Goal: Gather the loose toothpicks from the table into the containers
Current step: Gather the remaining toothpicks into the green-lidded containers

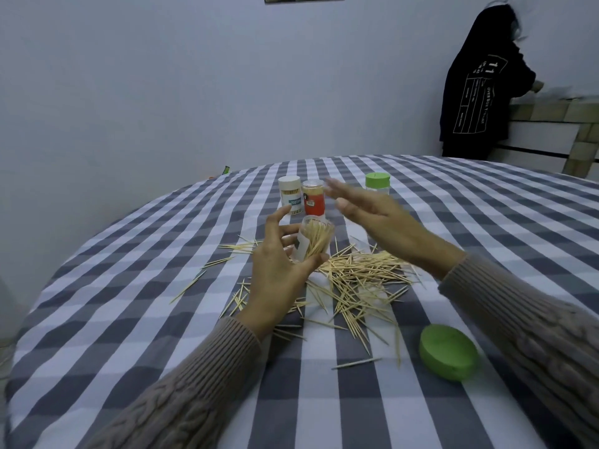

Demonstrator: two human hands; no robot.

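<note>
Left hand grips clear jar, tilted, packed with thin wooden toothpicks. Right hand open, empty, above loose pile on checked-cloth worktop. Round green lid nearby.

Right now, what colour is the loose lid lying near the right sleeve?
Green; the loose lid shows clearly in the head view.

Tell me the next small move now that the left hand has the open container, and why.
Probably bring the right hand down to the loose toothpicks and pinch up a bunch. It hovers open and holds nothing, the left hand grips the clear container open-topped and partly filled, and the pile lies just below it on the checked tablecloth.
</note>
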